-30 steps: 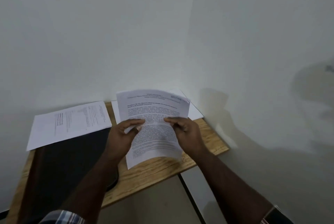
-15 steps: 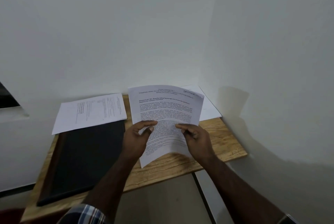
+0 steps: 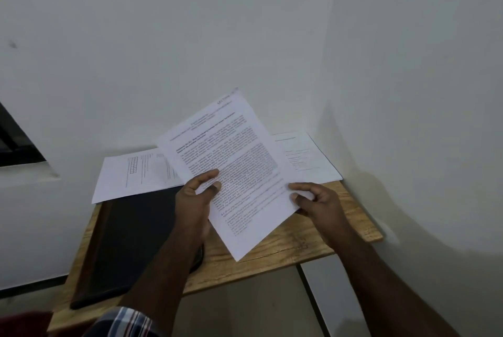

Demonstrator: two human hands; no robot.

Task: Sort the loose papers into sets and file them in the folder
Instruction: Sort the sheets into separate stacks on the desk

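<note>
Both hands apart, pinching printed sheet (image 3: 231, 168) (tilted, above desk): left hand (image 3: 194, 200) grips its left edge, right hand (image 3: 318, 199) its right edge. Black folder (image 3: 128, 238) under left forearm.

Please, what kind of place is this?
Probably a small study or office corner: a narrow wooden desk set against plain white walls, with a dark flat folder and white printed sheets on it.
</note>
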